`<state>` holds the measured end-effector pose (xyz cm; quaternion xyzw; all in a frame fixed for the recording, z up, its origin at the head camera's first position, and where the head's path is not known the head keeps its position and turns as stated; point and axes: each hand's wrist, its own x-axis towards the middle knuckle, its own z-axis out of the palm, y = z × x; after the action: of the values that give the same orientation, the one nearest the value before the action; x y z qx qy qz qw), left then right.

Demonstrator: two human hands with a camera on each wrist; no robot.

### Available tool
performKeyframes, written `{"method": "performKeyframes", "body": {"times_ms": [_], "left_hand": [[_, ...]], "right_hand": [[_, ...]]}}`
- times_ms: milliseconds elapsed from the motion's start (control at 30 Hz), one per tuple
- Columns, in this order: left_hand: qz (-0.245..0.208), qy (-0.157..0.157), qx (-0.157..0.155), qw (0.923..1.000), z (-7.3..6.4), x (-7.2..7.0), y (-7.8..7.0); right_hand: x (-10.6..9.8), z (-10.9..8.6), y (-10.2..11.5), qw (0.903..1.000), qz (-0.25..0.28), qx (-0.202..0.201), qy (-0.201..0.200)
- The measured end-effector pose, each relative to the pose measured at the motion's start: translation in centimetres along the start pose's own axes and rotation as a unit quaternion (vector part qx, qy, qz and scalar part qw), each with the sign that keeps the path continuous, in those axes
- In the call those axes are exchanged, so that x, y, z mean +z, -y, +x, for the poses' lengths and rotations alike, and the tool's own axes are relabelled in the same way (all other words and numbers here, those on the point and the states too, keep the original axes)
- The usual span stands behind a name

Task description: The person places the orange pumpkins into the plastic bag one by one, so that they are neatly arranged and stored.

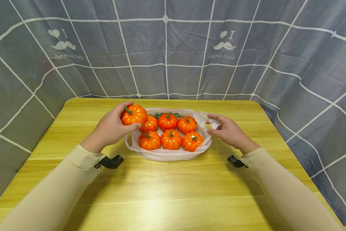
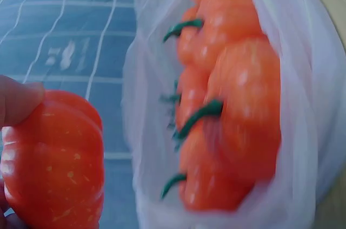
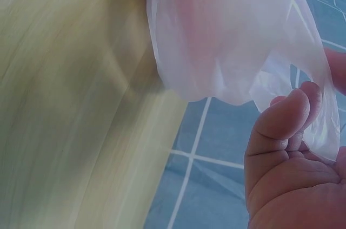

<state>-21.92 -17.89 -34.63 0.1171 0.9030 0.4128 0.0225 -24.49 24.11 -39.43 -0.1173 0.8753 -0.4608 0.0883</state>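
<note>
My left hand (image 1: 110, 128) holds a small orange pumpkin (image 1: 134, 115) with a green stem, raised at the left end of a white plastic bag (image 1: 173, 156). Thumb and fingers grip its sides; the left wrist view shows this pumpkin (image 2: 54, 158) apart from the bag. Inside the open bag sit several more pumpkins (image 1: 171, 140) in two rows, with some dark green leafy bits (image 1: 177, 115) behind them. At the bag's right end, my right hand (image 1: 227, 130) holds a handle loop of the bag, its fingers curled around the thin plastic (image 3: 324, 137).
The bag stands on a yellow wood-grain table (image 1: 161, 192). A grey-blue cloth (image 1: 187, 45) with white grid lines hangs behind the table and along both sides. Each wrist wears a black strap, such as the left strap (image 1: 110, 162).
</note>
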Motion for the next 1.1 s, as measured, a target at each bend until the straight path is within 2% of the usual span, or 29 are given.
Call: {"method": "performKeyframes", "body": {"times_ms": [100, 233, 433, 733, 1100], "left_hand": [[0.003, 0.029, 0.004, 0.9996, 1.2, 1.6, -0.7], [0.009, 0.056, 0.009, 0.9983, 2.5, 3.4, -0.7], [0.014, 0.069, 0.012, 0.9975, 3.6, 5.1, -0.3], [0.000, 0.066, 0.009, 0.9978, 4.2, 6.5, 0.1], [0.000, 0.064, 0.002, 0.9979, 4.7, 7.2, 0.8]], "right_hand": [[0.0, 0.0, -0.2, 1.0000, -0.004, -0.004, -0.002], [0.1, 0.1, -0.3, 1.0000, 0.001, -0.008, -0.001], [0.2, 0.1, -0.4, 1.0000, -0.002, -0.004, -0.004], [0.2, 0.0, -0.5, 1.0000, 0.005, -0.008, -0.002], [0.3, 0.0, -0.5, 1.0000, 0.002, -0.007, 0.001]]}}
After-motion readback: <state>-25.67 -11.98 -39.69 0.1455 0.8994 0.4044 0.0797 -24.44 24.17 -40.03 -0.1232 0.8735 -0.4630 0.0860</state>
